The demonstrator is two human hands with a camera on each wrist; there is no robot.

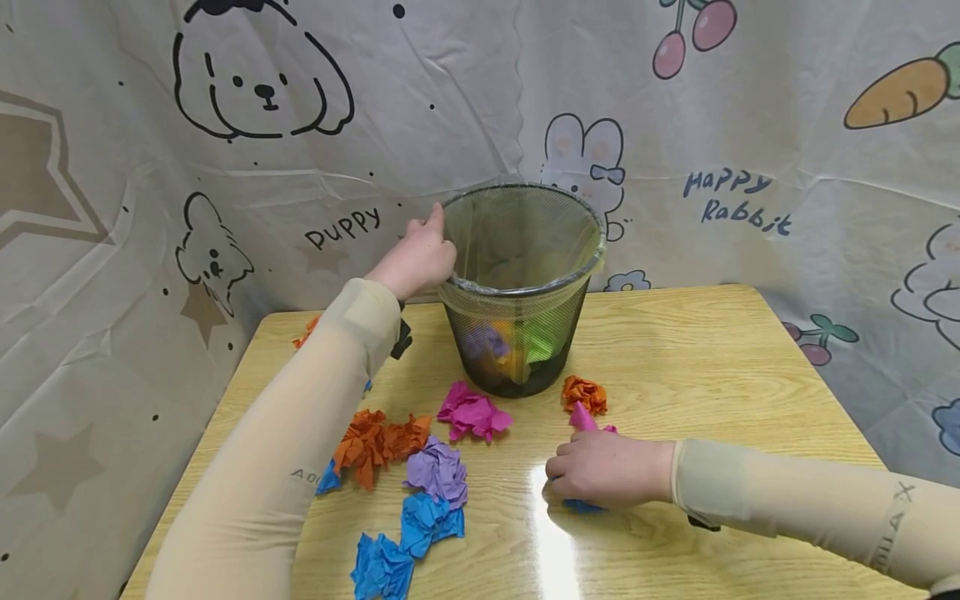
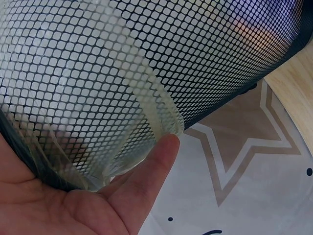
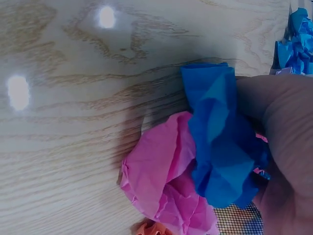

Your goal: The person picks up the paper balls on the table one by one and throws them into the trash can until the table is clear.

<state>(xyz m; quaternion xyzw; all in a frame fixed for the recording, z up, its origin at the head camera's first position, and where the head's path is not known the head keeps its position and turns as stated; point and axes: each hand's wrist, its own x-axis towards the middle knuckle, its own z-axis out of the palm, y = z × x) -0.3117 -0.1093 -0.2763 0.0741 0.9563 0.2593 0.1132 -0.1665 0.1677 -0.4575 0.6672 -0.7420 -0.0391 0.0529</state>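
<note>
Near the far edge of the table (image 1: 697, 350), the left hand (image 1: 422, 257) grips the mesh bin (image 1: 519, 292), which already contains crumpled paper (image 1: 536, 337). Toward the right edge, the right hand (image 1: 617, 468) pinches blue paper (image 3: 222, 142); other pieces (image 1: 437, 473) remain outside.

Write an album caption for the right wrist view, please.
The right hand grips crumpled blue paper, crumpled pink paper close beside it, at a wood-grained table.

The black bin (image 1: 525, 292) stands on the counter (image 1: 675, 358). Crumpled blue paper (image 3: 220, 142) seems to touch crumpled pink paper (image 3: 161, 171).
</note>
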